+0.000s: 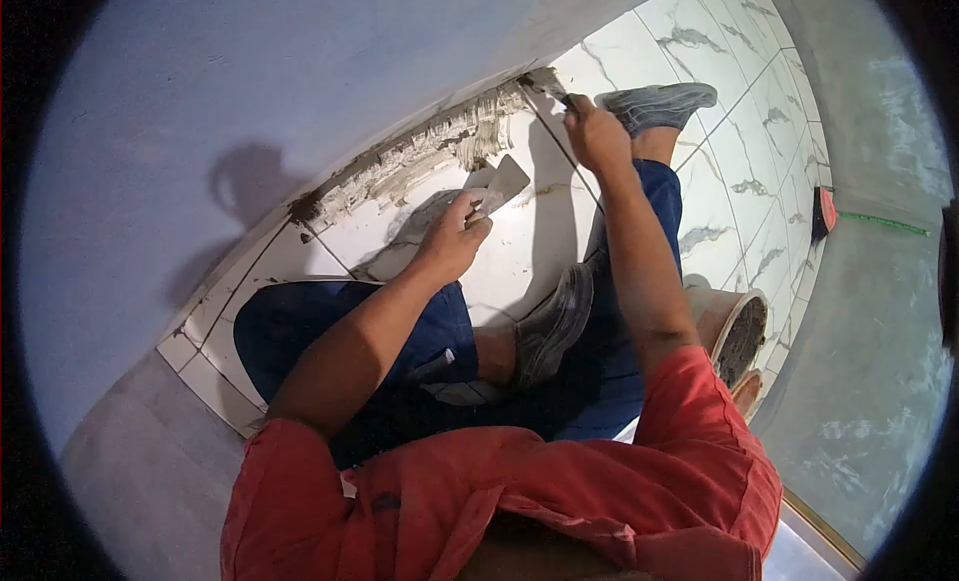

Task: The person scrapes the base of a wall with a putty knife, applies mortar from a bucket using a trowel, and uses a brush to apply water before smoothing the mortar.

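Observation:
My left hand (455, 239) is closed around a putty knife (507, 181), its flat blade angled up and right above the white tile. My right hand (596, 136) grips the handle of a second small tool (544, 80), whose dark, mortar-smeared end touches the foot of the wall; its exact kind is hard to make out. Between the two tools, a ridged strip of pale mortar (420, 156) runs along the base of the wall. Dark lumps of mortar lie at the strip's lower left end.
The blue-grey wall (250, 71) rises on the left. Marbled white tiles (734, 151) cover the floor, where my shoes (559, 321) rest. A bucket of dark mix (741, 331) stands beside my right elbow. A red broom head (824, 211) with a green handle lies farther right.

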### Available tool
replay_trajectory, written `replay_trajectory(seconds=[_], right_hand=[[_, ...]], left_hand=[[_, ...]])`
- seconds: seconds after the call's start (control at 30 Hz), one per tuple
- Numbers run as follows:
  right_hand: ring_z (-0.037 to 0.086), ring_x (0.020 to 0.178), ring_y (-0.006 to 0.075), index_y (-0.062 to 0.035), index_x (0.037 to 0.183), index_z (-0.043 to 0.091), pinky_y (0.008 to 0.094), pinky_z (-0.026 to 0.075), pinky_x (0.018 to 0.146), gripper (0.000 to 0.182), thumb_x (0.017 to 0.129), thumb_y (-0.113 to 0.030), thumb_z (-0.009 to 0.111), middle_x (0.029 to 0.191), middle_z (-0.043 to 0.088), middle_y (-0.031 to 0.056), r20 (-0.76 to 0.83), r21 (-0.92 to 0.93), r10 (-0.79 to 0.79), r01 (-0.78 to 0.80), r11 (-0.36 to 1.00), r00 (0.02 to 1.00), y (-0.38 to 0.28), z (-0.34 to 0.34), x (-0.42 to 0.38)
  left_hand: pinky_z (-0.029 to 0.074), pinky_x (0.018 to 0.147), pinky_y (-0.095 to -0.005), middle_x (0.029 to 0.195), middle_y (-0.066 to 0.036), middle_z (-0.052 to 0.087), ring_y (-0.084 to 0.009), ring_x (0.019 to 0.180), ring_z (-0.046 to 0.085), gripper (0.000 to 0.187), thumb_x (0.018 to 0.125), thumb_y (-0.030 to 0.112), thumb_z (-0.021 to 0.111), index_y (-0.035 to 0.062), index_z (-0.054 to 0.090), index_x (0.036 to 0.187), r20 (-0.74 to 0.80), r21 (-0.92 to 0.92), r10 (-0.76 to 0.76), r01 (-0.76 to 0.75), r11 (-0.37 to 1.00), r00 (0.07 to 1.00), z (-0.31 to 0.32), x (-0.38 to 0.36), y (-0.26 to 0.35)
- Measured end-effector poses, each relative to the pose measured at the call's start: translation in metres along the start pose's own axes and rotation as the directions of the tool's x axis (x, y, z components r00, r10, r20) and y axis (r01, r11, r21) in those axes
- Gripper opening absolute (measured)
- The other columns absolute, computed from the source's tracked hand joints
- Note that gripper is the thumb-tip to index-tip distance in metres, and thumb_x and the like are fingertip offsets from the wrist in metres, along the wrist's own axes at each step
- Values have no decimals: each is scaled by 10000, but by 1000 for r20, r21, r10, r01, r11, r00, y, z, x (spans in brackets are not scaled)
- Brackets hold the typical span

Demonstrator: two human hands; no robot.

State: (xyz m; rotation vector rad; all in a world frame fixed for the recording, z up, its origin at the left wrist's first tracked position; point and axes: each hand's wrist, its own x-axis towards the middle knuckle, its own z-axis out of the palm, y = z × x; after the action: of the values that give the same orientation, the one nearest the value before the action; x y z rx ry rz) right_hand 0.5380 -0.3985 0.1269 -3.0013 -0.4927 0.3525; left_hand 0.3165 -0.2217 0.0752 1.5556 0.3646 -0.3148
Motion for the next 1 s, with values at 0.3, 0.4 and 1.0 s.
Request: replay_trajectory(seconds=[0.3,0.4,1.0], right_hand=[[668,933,398,-90,1219,543,511,522,808,370,933,-323,523,990,682,228,91,-12,-18,19,1000,996,-26,35,-16],[669,928,397,-90,1223,549,510,520,810,368,931,-312,522,991,682,225,21,-4,-67,67,998,998,-22,39,-23],[667,882,425,-80,1195,568,534,522,785,347,950,-315,496,952,689,236,-38,-8,24,-24,1000,999,-22,6,-28]], left_hand=[[483,884,-409,1084,-193,660,-305,997,642,431,896,214,583,78,527,1300,1,49,-13,13,999,1000,-1,-3,7],[485,881,-416,1081,-200,660,-334,991,642,440,896,229,582,89,522,1309,17,49,-30,29,998,999,-1,-1,5],[492,882,-427,1089,-236,665,-364,1011,653,451,898,236,592,74,524,1313,26,73,79,-81,994,997,2,0,-1]])
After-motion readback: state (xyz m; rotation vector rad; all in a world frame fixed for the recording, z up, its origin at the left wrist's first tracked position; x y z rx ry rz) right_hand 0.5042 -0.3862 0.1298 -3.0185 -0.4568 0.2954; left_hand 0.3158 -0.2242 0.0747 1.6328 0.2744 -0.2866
